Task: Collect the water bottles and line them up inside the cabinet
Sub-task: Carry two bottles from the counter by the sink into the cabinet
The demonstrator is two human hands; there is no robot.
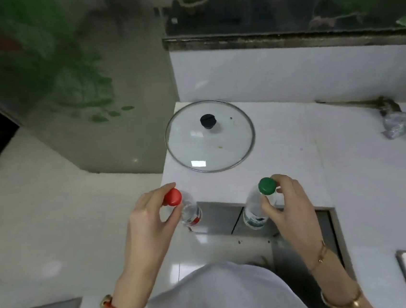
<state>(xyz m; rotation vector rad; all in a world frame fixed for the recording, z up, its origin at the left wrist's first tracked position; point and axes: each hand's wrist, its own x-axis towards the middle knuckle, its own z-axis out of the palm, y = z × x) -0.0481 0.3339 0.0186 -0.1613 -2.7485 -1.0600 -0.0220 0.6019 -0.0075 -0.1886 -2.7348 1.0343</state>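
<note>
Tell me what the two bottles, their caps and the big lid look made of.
Red-capped bottle and green-capped bottle: clear thin plastic, likely; you see through the walls around printed labels.
Red cap and green cap: opaque, smooth plastic, by the look.
Lid: glass pane showing the counter beneath, shiny metal rim, matte black knob, probably plastic.

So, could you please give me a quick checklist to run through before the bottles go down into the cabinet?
1. Left hand grips the red-capped bottle near its cap: ok.
2. Right hand grips the green-capped bottle near its cap: ok.
3. Both caps on: ok.
4. Cabinet doors open: cannot tell.
5. Glass lid on the counter lies apart from both bottles: ok.
6. Other bottles left to collect: cannot tell.
</note>
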